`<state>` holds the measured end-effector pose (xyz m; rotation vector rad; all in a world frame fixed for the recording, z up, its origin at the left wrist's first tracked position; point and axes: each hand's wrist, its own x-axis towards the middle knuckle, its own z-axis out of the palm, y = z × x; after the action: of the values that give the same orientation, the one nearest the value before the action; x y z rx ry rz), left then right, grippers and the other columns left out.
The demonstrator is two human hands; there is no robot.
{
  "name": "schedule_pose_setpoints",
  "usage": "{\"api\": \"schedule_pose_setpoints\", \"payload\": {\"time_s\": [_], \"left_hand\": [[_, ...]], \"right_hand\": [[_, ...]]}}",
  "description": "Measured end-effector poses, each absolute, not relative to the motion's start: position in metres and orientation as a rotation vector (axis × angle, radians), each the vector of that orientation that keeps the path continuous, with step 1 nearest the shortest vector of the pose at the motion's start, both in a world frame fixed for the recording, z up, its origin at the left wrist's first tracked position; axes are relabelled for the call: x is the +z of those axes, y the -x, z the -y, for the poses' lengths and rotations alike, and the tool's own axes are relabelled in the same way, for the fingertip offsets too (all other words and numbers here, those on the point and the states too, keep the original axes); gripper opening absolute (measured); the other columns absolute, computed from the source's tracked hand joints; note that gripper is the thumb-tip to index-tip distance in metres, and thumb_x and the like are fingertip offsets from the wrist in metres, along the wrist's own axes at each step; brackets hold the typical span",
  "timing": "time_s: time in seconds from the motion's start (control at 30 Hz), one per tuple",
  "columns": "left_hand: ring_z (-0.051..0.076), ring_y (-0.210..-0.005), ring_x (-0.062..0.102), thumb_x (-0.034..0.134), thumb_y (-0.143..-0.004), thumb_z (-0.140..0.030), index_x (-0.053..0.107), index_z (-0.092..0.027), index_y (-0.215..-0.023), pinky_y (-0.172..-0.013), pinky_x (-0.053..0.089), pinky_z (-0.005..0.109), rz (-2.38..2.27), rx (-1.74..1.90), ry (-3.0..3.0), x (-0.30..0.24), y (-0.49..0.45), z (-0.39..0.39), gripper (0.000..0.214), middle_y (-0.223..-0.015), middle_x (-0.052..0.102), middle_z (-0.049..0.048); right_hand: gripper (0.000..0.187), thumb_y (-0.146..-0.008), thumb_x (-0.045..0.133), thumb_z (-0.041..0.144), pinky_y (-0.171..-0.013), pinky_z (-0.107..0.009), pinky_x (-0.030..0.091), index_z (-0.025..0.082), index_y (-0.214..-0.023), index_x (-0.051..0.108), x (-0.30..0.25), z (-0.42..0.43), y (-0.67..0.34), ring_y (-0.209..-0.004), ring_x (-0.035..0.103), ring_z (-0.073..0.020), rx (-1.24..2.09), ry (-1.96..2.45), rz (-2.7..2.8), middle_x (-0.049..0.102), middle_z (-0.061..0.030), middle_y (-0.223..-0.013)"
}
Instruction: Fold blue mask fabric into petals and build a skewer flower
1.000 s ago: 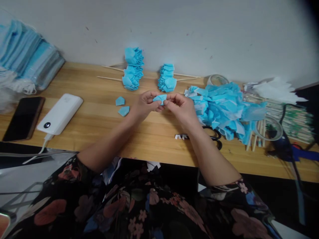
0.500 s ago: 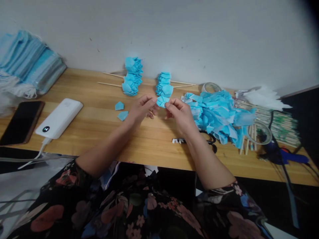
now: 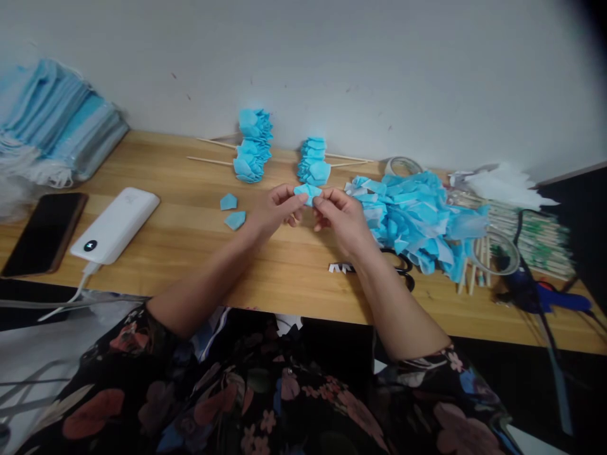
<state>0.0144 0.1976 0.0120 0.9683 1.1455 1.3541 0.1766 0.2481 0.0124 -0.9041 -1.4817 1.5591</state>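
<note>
Between my hands, just above the table, is a small folded piece of blue fabric. My left hand pinches its left side with thumb and fingers. On its right side, my right hand pinches it the same way. Two loose blue pieces lie flat left of my left hand, one five-sided piece and a second piece below it. Behind my hands, folded blue pieces are threaded in rows on wooden sticks, a left row and a right row.
Black-handled scissors lie by my right forearm. A heap of blue scraps, tape rolls and a blue glue gun are at right. A phone, a white power bank and stacked face masks are at left.
The fingers of my left hand have shifted slightly along the blue piece, with the thumb nearer its middle. Both hands still hold it in about the same place.
</note>
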Motion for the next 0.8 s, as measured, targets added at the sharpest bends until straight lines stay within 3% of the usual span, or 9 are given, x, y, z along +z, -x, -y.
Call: {"api": "schedule_pose_setpoints", "payload": {"time_s": [0.1,0.4,0.6,0.73,0.8], "left_hand": [[0.007,-0.059,0.059,0.080,-0.082,-0.022,0.064,-0.016,-0.083,-0.056,0.050,0.018,-1.162,1.321,-1.031,0.008,-0.014,-0.198,0.018,-0.068,0.065,-0.0032],[0.007,-0.055,0.057,0.069,-0.087,-0.016,0.064,-0.016,-0.079,-0.057,0.048,0.019,-1.225,1.345,-1.035,0.005,-0.013,-0.200,0.010,-0.063,0.065,-0.0027],[0.007,-0.053,0.056,0.069,-0.085,-0.016,0.059,-0.017,-0.074,-0.054,0.047,0.018,-1.253,1.390,-0.942,0.011,-0.011,-0.202,0.016,-0.062,0.062,-0.0033],[0.007,-0.053,0.056,0.068,-0.085,-0.015,0.058,-0.017,-0.074,-0.054,0.047,0.018,-1.279,1.398,-0.914,0.015,-0.011,-0.203,0.015,-0.063,0.061,-0.0034],[0.007,-0.053,0.055,0.067,-0.086,-0.015,0.058,-0.017,-0.074,-0.054,0.047,0.018,-1.281,1.392,-0.906,0.017,-0.012,-0.203,0.015,-0.064,0.061,-0.0032]], "right_hand": [[0.029,-0.076,0.080,0.046,-0.051,-0.025,0.050,0.022,-0.075,0.062,0.013,-0.248,-0.176,-0.060,0.049,-0.0109,1.558,0.893,1.513,0.055,0.0039,-0.065],[0.030,-0.084,0.078,0.049,-0.052,-0.026,0.054,0.024,-0.079,0.062,0.002,-0.251,-0.176,-0.058,0.053,-0.0109,1.472,0.847,1.663,0.058,0.0046,-0.066],[0.040,-0.096,0.067,0.062,-0.052,-0.025,0.052,0.030,-0.120,0.070,0.027,-0.251,-0.187,-0.060,0.059,-0.0125,1.246,0.744,1.637,0.065,0.0036,-0.074],[0.017,-0.102,0.067,0.040,-0.050,-0.024,0.048,0.030,-0.113,0.075,0.067,-0.233,-0.210,-0.056,0.057,-0.0100,1.075,0.655,1.660,0.068,0.0044,-0.076],[0.016,-0.103,0.064,0.031,-0.052,-0.024,0.049,0.028,-0.112,0.076,0.077,-0.222,-0.225,-0.058,0.058,-0.0101,0.981,0.702,1.759,0.069,0.0040,-0.077]]}}
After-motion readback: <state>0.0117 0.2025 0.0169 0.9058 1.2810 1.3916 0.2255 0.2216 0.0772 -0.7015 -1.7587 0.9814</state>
